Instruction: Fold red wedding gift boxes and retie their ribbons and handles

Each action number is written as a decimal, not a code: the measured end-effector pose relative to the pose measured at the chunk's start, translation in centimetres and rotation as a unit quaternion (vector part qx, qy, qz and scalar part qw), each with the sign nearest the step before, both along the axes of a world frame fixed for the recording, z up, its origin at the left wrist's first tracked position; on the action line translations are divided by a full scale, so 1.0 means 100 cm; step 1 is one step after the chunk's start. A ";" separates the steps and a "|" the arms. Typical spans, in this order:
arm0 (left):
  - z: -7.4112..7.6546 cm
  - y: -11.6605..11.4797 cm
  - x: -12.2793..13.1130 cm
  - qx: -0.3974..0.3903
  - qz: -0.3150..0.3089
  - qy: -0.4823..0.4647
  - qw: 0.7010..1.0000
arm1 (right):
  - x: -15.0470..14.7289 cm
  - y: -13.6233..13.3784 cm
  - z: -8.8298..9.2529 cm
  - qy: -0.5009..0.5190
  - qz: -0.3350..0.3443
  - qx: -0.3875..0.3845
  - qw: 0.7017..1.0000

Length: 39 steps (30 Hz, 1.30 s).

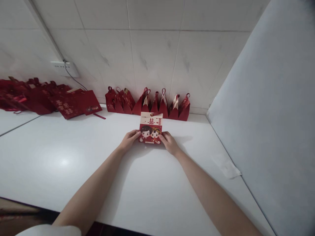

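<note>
A red and cream box [151,128] with two cartoon figures and a ribbon at its top faces me near the middle of the white table [73,144]. My left hand [130,139] grips its left edge, thumb toward the front. On the opposite edge, my right hand [169,143] holds the lower right side, its thumb on the front face. The fingers behind the box are partly hidden. Just beyond it, several small red boxes [139,105] with ribbon loops stand in a row along the wall.
Several red bags [39,98] are heaped at the back left, with flat red pieces [70,106] beside them. A socket strip [64,68] with a cable is on the tiled wall. A pale panel [268,108] rises at the right, near a white packet [227,167].
</note>
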<state>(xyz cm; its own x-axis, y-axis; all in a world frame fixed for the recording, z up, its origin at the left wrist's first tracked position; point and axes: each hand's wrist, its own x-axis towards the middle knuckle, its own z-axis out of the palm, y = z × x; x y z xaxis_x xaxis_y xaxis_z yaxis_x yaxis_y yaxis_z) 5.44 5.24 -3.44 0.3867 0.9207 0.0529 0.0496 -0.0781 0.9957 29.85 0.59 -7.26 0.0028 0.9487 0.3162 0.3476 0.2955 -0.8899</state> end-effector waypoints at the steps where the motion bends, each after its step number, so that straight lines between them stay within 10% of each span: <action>1: 0.000 0.000 0.000 0.000 -0.002 -0.004 1.000 | 0.000 -0.001 0.000 -0.003 0.002 0.001 1.000; 17: -0.007 0.000 0.001 0.030 -0.039 0.003 0.999 | 0.002 -0.005 0.004 0.044 0.028 -0.046 0.998; 24: -0.008 0.001 0.008 0.052 0.050 0.040 0.997 | -0.002 -0.016 0.013 0.038 0.098 -0.032 0.994; 33: -0.001 -0.013 0.012 0.097 -0.095 0.030 0.990 | 0.006 -0.004 0.004 0.139 0.046 -0.109 0.983; 39: -0.004 -0.012 0.018 0.069 0.016 0.087 0.994 | 0.006 -0.003 0.002 0.175 0.035 -0.136 0.975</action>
